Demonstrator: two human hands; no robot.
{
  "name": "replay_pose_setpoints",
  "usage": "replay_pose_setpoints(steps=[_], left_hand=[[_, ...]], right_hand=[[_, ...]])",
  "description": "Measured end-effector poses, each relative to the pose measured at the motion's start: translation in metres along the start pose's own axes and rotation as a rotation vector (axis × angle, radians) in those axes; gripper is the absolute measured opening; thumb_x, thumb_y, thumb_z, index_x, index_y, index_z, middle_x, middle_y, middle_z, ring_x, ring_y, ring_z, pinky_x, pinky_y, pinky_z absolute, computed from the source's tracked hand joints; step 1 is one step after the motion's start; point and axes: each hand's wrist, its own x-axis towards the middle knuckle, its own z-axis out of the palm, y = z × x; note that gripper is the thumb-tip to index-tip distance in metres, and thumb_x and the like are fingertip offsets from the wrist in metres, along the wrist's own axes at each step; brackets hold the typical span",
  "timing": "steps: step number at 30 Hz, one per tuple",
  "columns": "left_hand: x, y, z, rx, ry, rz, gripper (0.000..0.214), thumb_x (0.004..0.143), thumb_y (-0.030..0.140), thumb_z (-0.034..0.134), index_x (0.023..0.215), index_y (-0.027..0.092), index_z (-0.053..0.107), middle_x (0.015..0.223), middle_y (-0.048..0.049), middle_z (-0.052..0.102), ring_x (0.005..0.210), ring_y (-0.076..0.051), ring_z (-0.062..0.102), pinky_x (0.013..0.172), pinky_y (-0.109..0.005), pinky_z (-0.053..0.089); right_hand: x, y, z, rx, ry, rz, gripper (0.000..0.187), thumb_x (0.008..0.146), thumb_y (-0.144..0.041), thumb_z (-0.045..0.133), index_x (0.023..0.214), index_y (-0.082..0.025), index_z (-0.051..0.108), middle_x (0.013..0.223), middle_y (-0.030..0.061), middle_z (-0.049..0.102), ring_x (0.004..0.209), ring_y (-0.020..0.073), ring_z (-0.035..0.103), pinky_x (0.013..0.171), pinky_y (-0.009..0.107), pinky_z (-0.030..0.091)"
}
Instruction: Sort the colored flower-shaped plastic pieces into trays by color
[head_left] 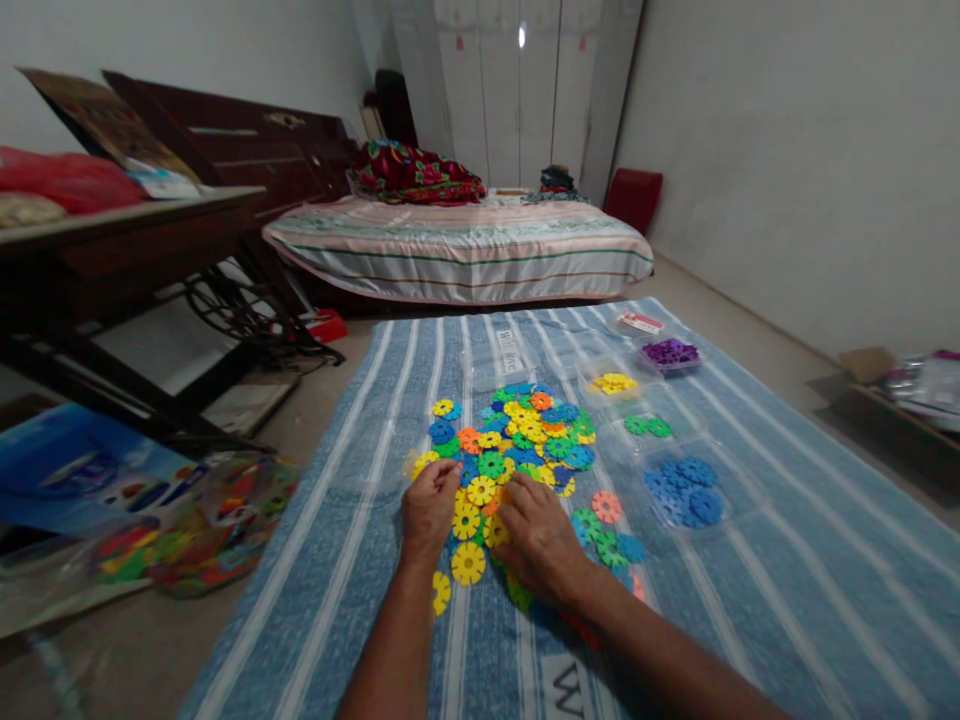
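Observation:
A heap of flat plastic snowflake discs (517,440) in yellow, blue, green and orange lies on a blue striped cloth (787,600). My left hand (429,508) rests at the heap's near left edge, fingers curled into a loose fist over the discs; what it holds is hidden. My right hand (538,540) lies palm down on the near discs, fingers bent and pinching at a yellow disc (495,530). Another yellow disc (468,563) lies between my wrists.
Clear trays to the right hold sorted discs: blue (686,490), green (649,426), yellow (613,383), purple (670,352). A bed (457,250) stands beyond the cloth, a dark table (112,250) at left, a bag of discs (202,530) on the floor, a cardboard box (892,400) at right.

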Motion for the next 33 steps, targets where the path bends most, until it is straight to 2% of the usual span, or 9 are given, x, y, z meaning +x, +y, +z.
replay_pose_setpoints(steps=[6,10,13,16,19,22,27,31,33], left_hand=[[0.001,0.001,-0.001,0.014,0.006,0.0,0.032,0.069,0.049,0.057,0.08,0.021,0.068,0.078,-0.0025,0.073,0.075,-0.021,0.069,0.072,-0.03,0.054],[0.002,0.0,-0.002,0.02,0.002,0.004,0.033,0.069,0.05,0.056,0.08,0.022,0.068,0.079,-0.0021,0.074,0.075,-0.021,0.068,0.073,-0.03,0.054],[0.003,-0.001,-0.001,0.03,0.004,-0.008,0.035,0.068,0.051,0.055,0.08,0.021,0.068,0.078,-0.0024,0.074,0.075,-0.021,0.068,0.072,-0.03,0.053],[0.004,-0.003,0.0,0.031,-0.001,-0.013,0.034,0.068,0.05,0.055,0.081,0.021,0.068,0.078,-0.0022,0.073,0.075,-0.021,0.068,0.071,-0.03,0.053],[0.003,-0.002,0.0,0.022,-0.001,-0.011,0.031,0.069,0.048,0.055,0.079,0.022,0.068,0.078,-0.0013,0.073,0.075,-0.021,0.068,0.072,-0.029,0.053],[0.002,0.0,-0.001,0.015,-0.001,-0.008,0.029,0.069,0.047,0.056,0.079,0.022,0.068,0.079,-0.001,0.073,0.075,-0.02,0.068,0.073,-0.029,0.053],[0.001,-0.001,0.001,-0.006,0.007,0.001,0.029,0.069,0.045,0.056,0.08,0.022,0.067,0.08,-0.0013,0.074,0.075,-0.02,0.068,0.074,-0.029,0.054],[0.0,-0.004,0.003,-0.009,0.013,0.003,0.028,0.07,0.044,0.057,0.081,0.021,0.068,0.081,-0.0019,0.074,0.077,-0.02,0.069,0.076,-0.03,0.054],[0.0,-0.004,0.003,-0.012,0.012,-0.003,0.028,0.07,0.044,0.057,0.081,0.021,0.068,0.08,-0.0015,0.074,0.077,-0.02,0.069,0.076,-0.029,0.054]], right_hand=[[0.002,-0.001,-0.009,0.182,0.053,0.027,0.009,0.076,-0.018,0.066,0.079,-0.021,0.059,0.094,0.0067,0.064,0.104,0.024,0.057,0.09,0.038,0.048],[0.017,0.016,-0.033,0.237,0.086,0.047,0.014,0.079,-0.018,0.065,0.07,-0.021,0.055,0.083,0.0037,0.063,0.085,0.0189,0.06,0.077,0.031,0.048],[0.039,0.053,-0.067,0.122,0.24,0.06,0.013,0.082,-0.019,0.061,0.07,-0.022,0.057,0.081,0.0048,0.064,0.082,0.0195,0.06,0.075,0.032,0.047],[0.059,0.092,-0.104,-0.129,0.526,0.153,0.01,0.083,-0.02,0.058,0.074,-0.021,0.06,0.081,0.0069,0.065,0.084,0.0221,0.059,0.081,0.036,0.046],[0.062,0.11,-0.12,-0.241,0.612,0.205,0.007,0.084,-0.023,0.057,0.082,-0.02,0.064,0.083,0.0083,0.066,0.084,0.0236,0.06,0.081,0.037,0.047],[0.045,0.097,-0.104,-0.145,0.479,0.147,0.01,0.086,-0.023,0.055,0.081,-0.021,0.064,0.081,0.0072,0.067,0.081,0.0221,0.061,0.077,0.035,0.049],[0.004,0.044,-0.053,0.032,0.147,0.05,0.016,0.089,-0.019,0.052,0.077,-0.021,0.063,0.082,0.0063,0.065,0.082,0.019,0.061,0.074,0.03,0.05],[-0.011,0.016,-0.027,0.005,0.072,-0.004,0.009,0.087,-0.026,0.059,0.086,-0.02,0.065,0.1,0.0106,0.065,0.106,0.0251,0.057,0.089,0.039,0.049],[-0.013,0.009,-0.02,-0.056,0.063,0.02,0.016,0.082,-0.03,0.066,0.093,-0.018,0.066,0.113,0.0141,0.063,0.119,0.0305,0.049,0.098,0.047,0.045]])
